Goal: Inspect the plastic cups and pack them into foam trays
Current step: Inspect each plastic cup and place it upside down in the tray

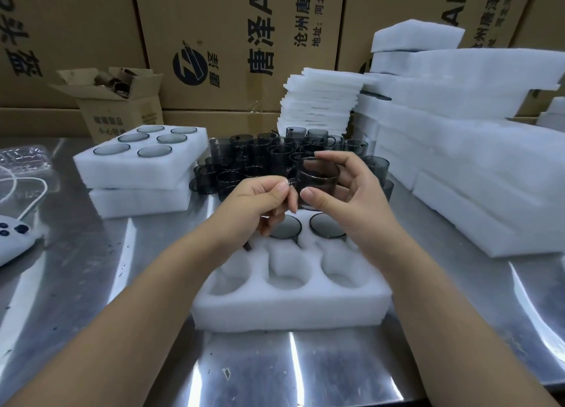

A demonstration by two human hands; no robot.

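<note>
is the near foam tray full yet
Not full: the near foam tray holds two seated cups in its back row, its three front holes are empty; the left hand hides the sixth.

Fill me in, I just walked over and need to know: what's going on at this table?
A person holds one dark see-through cup up for a look, the right hand around its body and the left hand pinching its handle, above a foam tray. Two seated cups fill that tray's far pockets; the three near pockets are empty. A full tray of six sits to the left, and loose cups wait behind.
</note>
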